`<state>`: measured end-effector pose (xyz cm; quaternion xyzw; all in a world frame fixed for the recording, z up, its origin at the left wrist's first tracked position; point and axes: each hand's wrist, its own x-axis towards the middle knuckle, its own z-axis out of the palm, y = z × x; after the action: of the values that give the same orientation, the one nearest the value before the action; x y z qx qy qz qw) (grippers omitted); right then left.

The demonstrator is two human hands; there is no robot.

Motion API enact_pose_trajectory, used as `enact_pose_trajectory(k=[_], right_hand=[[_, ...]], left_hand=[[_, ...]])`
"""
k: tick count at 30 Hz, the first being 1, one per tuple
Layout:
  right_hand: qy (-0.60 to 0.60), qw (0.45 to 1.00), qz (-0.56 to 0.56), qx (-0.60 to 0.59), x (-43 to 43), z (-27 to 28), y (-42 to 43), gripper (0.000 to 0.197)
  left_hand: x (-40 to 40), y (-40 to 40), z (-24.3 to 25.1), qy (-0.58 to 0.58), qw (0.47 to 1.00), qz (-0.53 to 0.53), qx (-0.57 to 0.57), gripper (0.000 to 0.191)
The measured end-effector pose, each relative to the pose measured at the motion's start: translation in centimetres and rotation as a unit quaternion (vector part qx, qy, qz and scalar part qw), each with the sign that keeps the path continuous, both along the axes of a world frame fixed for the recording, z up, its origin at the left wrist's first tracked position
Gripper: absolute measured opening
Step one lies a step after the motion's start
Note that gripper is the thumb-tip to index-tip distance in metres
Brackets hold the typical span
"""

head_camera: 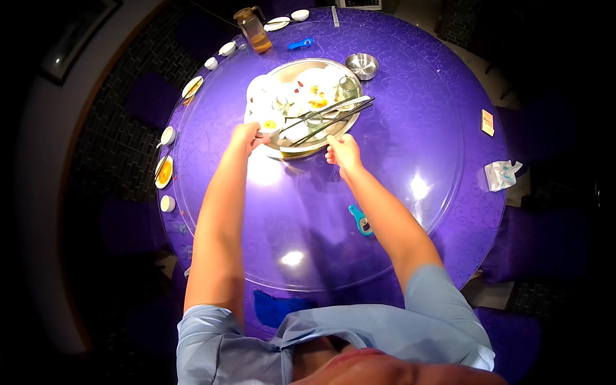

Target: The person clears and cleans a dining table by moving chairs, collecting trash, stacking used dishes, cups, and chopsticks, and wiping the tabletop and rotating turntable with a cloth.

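A round metal tray (pixel 298 153) on the purple tabletop carries stacked white dishes with food scraps, several clear glasses and dark chopsticks (pixel 332 122). The chopsticks lie slantwise across the dishes and stick out past the right rim. At the tray's near left side, my left hand (pixel 249 138) grips a white bowl (pixel 270 124) with a yellow residue inside. My right hand (pixel 344 151) is curled at the near right rim, its thumb and forefinger at the edge; the exact contact is hard to see.
A stainless steel bowl (pixel 362 66) stands behind the tray, near a glass pitcher (pixel 254 31) of amber liquid. Used plates, bowls and cups line the left edge. Bottle openers (pixel 361 220), a tissue pack (pixel 502 175) and a blue cloth (pixel 279 308) also lie on the table.
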<state>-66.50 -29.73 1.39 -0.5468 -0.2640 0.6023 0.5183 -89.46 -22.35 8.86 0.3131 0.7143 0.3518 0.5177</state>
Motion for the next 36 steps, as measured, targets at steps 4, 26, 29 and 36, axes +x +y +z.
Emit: enact_pose_trajectory(k=[4,26,29,36], right_hand=[[-0.062,0.995,0.081,0.017,0.5,-1.3,-5.4,0.015],[-0.451,0.632,0.539,0.326,-11.0,-2.4,-37.2,0.061],[-0.485,0.601,0.547,0.323,-14.6,-3.2,-37.5,0.058],[-0.611,0.622,0.407,0.272,-21.1,-4.6,-37.4,0.056]], left_hand=[[1.3,1.6,-0.9,0.088,0.996,-0.005,0.009,0.022],[-24.4,-39.2,-2.9,0.335,0.886,-0.255,0.195,0.055],[-23.7,-41.1,-4.7,0.365,0.83,-0.389,0.163,0.082],[-26.3,-43.1,-8.3,0.31,0.871,-0.36,0.126,0.067]])
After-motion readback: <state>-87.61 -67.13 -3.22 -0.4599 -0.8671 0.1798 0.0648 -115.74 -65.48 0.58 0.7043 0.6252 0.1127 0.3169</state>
